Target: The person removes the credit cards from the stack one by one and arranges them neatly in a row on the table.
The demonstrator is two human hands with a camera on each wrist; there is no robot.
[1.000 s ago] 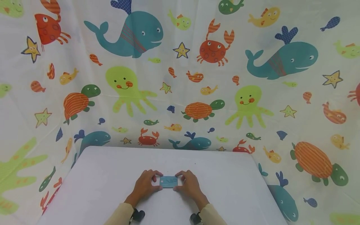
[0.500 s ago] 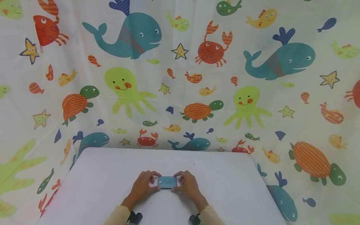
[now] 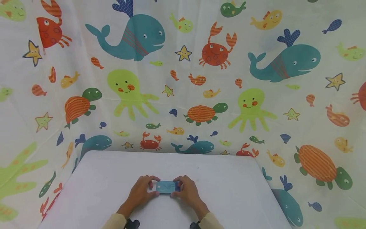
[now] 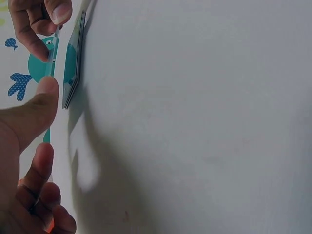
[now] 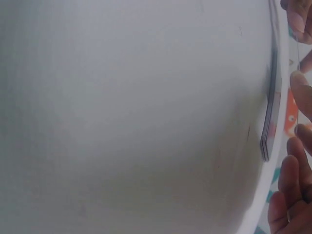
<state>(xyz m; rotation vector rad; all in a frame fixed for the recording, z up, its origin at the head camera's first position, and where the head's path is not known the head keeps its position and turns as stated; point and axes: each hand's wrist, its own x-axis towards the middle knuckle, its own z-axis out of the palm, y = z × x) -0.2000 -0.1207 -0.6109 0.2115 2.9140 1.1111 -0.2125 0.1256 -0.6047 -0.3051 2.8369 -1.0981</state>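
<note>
In the head view, a light-blue card (image 3: pixel 165 187) with a small pale square at its left is held between both hands over the table. My left hand (image 3: pixel 139 191) pinches its left end by fingers and thumb. My right hand (image 3: pixel 187 192) pinches toward the right end, where a darker blue patch (image 3: pixel 178 186) shows beside the card; whether it is a second thing cannot be told. In the left wrist view, a thin, glossy stack of flat pieces (image 4: pixel 72 63) lies under the fingers, apart from the edge-on card. The right wrist view shows this stack (image 5: pixel 272 112) too.
The white table (image 3: pixel 114 168) stretches around both hands. Behind it hangs a white curtain (image 3: pixel 183 95) printed with sea animals. Dark wrist straps (image 3: pixel 132 224) sit at the cuffs.
Both hands and the card have shifted slightly left and nearer to me. The card has slid left relative to the right hand, and a darker blue patch now shows at its right.
</note>
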